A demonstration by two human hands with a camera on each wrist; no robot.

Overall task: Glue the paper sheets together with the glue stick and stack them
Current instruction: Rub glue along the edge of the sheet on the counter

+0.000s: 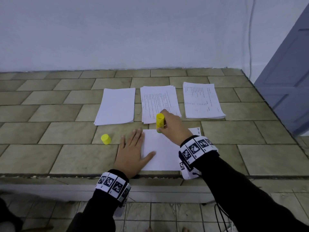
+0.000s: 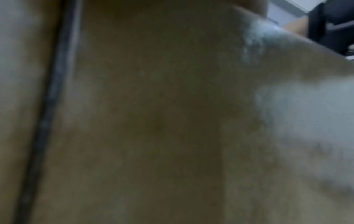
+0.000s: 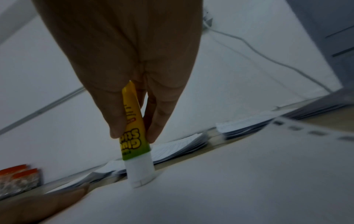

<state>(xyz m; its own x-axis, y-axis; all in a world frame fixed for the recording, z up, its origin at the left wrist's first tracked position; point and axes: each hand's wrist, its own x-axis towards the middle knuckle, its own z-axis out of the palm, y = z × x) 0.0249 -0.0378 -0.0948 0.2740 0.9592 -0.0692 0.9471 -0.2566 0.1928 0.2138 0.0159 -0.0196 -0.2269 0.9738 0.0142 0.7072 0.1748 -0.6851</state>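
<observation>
A blank white sheet (image 1: 160,151) lies near the front edge of the tiled ledge. My left hand (image 1: 132,153) lies flat with straight fingers on its left edge, thumb on the paper. My right hand (image 1: 172,126) grips a yellow glue stick (image 1: 159,121), upside down, its white tip (image 3: 140,174) pressed on the sheet's far edge. In the right wrist view my fingers (image 3: 118,115) curl round the yellow glue stick (image 3: 134,130). The yellow cap (image 1: 105,139) stands left of my left hand. The left wrist view is blurred and shows only tile.
Three paper stacks lie farther back: a blank one (image 1: 116,106), a printed one (image 1: 158,102) and another printed one (image 1: 202,100). A second sheet (image 1: 196,130) peeks from under my right wrist. The wall is behind, a grey door (image 1: 287,77) at right.
</observation>
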